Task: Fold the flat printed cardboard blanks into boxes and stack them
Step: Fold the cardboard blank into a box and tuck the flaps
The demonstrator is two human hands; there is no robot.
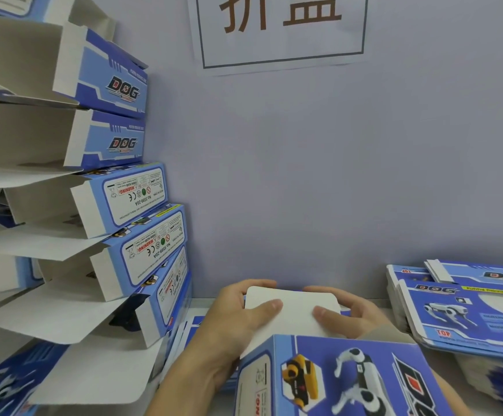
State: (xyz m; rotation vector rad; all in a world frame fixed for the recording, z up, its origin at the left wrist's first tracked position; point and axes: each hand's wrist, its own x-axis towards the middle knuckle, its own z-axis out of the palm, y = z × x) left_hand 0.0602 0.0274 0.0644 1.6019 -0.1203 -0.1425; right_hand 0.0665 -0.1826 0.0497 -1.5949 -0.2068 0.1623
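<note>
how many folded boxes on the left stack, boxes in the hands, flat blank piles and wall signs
Folded boxes in the left stack: 5 clearly visible
Box being folded, held by left hand and right hand: 1
Piles of flat blanks: 1
Wall sign: 1
Total: 8

A tall stack of folded boxes (pixel 100 187) walls off the left side, its open white flaps (pixel 49 319) jutting toward the middle. On the right, a pile of flat blanks (pixel 466 313) covers the desk (pixel 202 303) edge. Between them a strip of open room runs back to the wall (pixel 304 175), partly taken by both hands and the box (pixel 334 376) they hold.
</note>
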